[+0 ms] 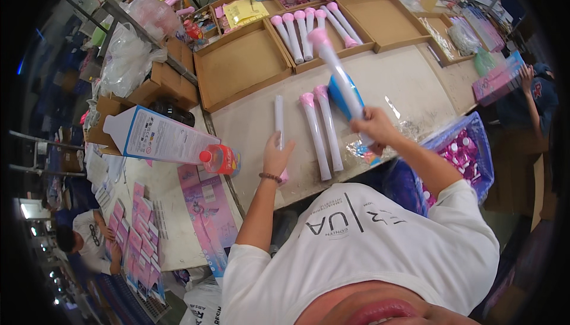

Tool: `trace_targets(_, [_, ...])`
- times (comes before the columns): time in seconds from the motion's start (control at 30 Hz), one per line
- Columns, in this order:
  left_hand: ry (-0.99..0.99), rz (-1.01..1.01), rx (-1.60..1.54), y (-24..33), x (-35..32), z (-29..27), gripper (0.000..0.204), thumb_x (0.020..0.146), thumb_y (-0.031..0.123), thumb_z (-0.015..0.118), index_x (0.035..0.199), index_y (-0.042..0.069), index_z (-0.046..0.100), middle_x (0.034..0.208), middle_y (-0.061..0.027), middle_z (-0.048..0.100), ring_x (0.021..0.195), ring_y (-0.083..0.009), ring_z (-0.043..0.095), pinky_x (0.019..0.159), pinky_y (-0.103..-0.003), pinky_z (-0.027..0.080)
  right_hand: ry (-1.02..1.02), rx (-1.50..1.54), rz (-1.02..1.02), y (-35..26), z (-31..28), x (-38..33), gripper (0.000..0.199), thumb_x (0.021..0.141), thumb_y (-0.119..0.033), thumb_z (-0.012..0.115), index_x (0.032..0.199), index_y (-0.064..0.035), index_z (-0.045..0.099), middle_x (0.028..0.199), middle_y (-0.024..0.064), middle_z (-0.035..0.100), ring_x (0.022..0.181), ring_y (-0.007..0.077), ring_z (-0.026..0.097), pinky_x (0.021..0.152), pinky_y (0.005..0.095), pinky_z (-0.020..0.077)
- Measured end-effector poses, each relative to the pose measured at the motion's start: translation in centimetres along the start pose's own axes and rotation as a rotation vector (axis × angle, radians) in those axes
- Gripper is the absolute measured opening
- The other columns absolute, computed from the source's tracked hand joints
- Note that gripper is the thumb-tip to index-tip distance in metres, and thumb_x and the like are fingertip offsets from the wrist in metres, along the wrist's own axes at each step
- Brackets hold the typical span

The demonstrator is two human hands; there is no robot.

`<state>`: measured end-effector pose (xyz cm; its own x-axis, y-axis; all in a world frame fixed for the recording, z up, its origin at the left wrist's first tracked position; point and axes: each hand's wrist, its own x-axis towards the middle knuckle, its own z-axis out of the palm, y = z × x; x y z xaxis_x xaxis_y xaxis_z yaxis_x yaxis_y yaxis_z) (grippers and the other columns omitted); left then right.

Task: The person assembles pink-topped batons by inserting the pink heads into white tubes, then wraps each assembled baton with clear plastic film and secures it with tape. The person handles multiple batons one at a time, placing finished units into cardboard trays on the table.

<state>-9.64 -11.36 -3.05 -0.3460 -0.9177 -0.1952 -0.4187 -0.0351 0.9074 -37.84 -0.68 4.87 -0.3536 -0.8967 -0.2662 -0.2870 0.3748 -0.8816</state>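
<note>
Both hands are busy at the worktable (249,124): the right hand (375,128) has its fingers wrapped round the plain end of a raised stick (341,78), white with a pink tip pointing away from the wearer. The left hand (278,156) lies over a second stick (279,113), its pink end peeking out beside the wrist; whether those fingers close round it, I can't tell from here. Between the hands, a pair of sticks (317,138) lies on the tabletop. I'd hold the raised one firmly without squeezing, since the shaft looks like light plastic, and mind its tip near the cardboard tray (351,51). The left palm should steady its own stick so it can't roll into that pair. Clear wrappers (360,150) near the right hand could snag.
</note>
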Motion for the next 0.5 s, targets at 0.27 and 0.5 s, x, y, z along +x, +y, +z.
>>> trace_targets(0.27, [0.240, -0.030, 0.453, -6.3, -0.6, -0.3, 0.059, 0.077, 0.034, 0.070, 0.121, -0.002, 0.054, 0.119, -0.0223, 0.056, 0.112, -0.0362, 0.052, 0.098, -0.041, 0.041, 0.141, -0.102, 0.029, -4.8, -12.3, 18.0, 0.026, 0.088, -0.030, 0.054, 0.083, -0.0038, 0.055, 0.046, 0.0074, 0.048, 0.029, 0.0183, 0.048, 0.025, 0.0326, 0.0350])
trace_targets(0.5, [0.128, -0.272, 0.520, -8.2, 1.3, 1.4, 0.060, 0.075, 0.035, 0.070, 0.121, -0.001, 0.054, 0.120, -0.0233, 0.056, 0.112, -0.0376, 0.053, 0.094, -0.043, 0.044, 0.182, 0.693, 0.157, 2.8, -9.0, 15.9, 0.031, 0.093, -0.029, 0.053, 0.109, -0.0032, 0.056, 0.089, 0.0039, 0.062, 0.081, 0.0150, 0.060, 0.074, 0.0300, 0.0494])
